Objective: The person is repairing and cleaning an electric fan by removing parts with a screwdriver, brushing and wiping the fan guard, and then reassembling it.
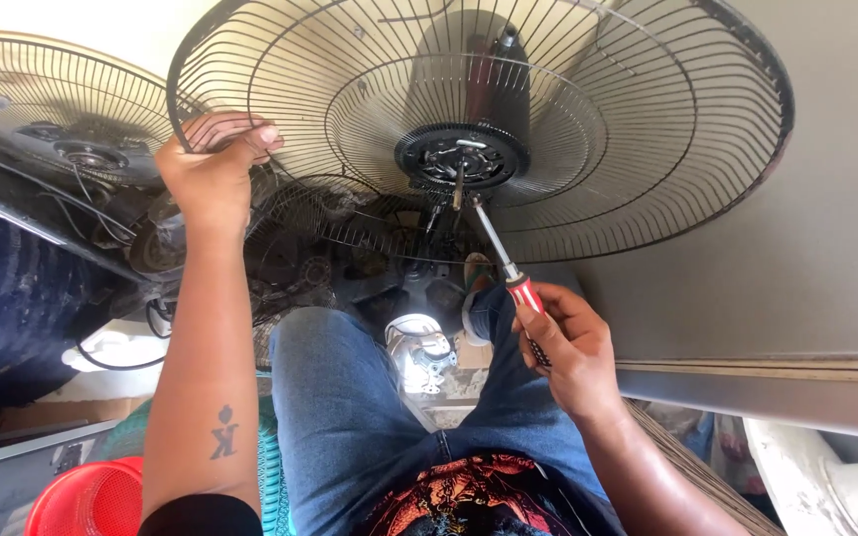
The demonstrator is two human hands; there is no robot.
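A large black wire fan guard (647, 149) with the motor housing (462, 157) at its centre stands tilted in front of me, above my knees. My left hand (213, 164) grips the guard's rim at its left edge. My right hand (563, 347) holds a screwdriver (508, 268) with a red handle and a metal shaft. Its tip points up toward the underside of the motor hub, right at the shaft in the centre.
Another fan guard (42, 99) leans at the upper left amid dark fan parts and cables. A silver motor part (424, 357) lies on the floor between my knees. A red plastic tub (86, 501) sits at the lower left. A grey wall (826, 238) fills the right.
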